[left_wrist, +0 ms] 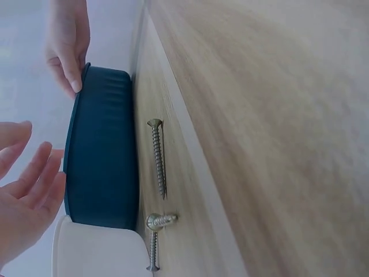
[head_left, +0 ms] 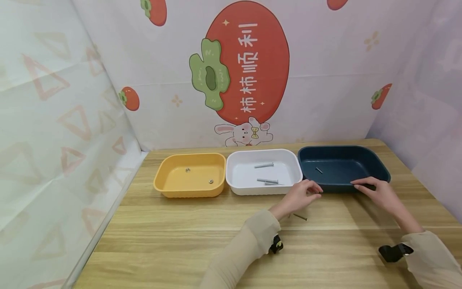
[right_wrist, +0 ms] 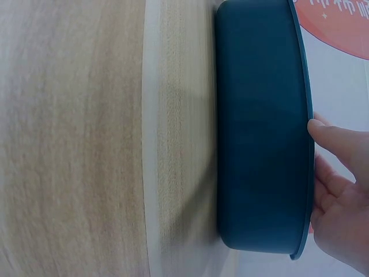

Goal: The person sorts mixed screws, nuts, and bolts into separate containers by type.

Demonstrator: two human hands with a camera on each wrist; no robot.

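Observation:
My right hand (head_left: 379, 194) pinches the front rim of the dark blue tray (head_left: 339, 187) near its right corner. In the right wrist view the thumb lies on the outer side of the rim and the other fingers are behind it. Close to the same tray's front left corner is my left hand (head_left: 298, 196), fingers loosely bent, thumb apart, nothing between them. One small screw (head_left: 319, 170) lies inside the blue tray. On the wood in front of the trays, below the left hand, is a long screw (left_wrist: 157, 156) with more screws (left_wrist: 153, 254) beside it.
Left of the blue tray stands a white tray (head_left: 263, 191) holding several silver bolts (head_left: 264, 165). A yellow tray (head_left: 189, 193) with two nuts (head_left: 211, 181) is at the far left of the row. Behind them rises a printed cloth backdrop (head_left: 325, 108).

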